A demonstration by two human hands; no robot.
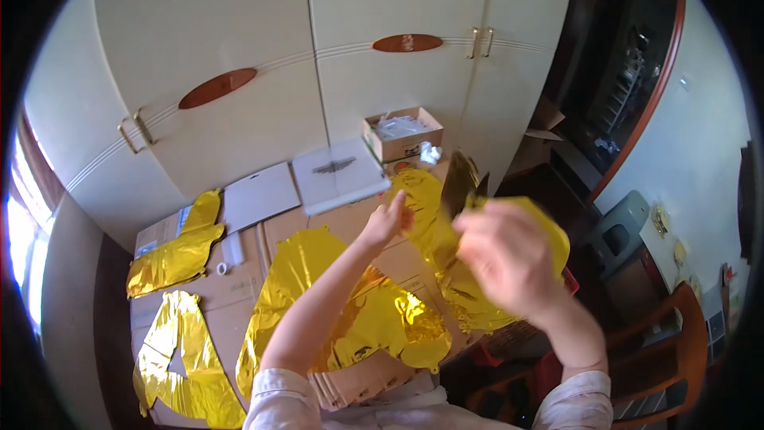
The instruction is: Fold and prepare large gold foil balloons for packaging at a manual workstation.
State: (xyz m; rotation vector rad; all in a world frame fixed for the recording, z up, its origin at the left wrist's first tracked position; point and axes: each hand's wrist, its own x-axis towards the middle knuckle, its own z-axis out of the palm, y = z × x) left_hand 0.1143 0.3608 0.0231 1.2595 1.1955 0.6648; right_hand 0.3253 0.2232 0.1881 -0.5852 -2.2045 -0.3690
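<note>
My right hand [500, 253] is raised close to the camera and blurred, its fingers closed on a flat gold foil balloon piece [549, 227] that hangs behind it. My left hand [388, 220] reaches out over the cardboard surface [239, 287], fingers loosely apart, touching or just above another gold foil balloon [426, 219]. Whether it grips that foil I cannot tell. A large gold foil letter balloon [382, 322] lies flat under my left forearm.
More gold foil balloons lie at the left [177, 253] and lower left [187, 366]. Two white flat boxes [338, 175] [259, 195] and an open cardboard box [402, 135] sit by the cream wardrobe doors [239, 48]. A wooden chair [676, 342] stands at the lower right.
</note>
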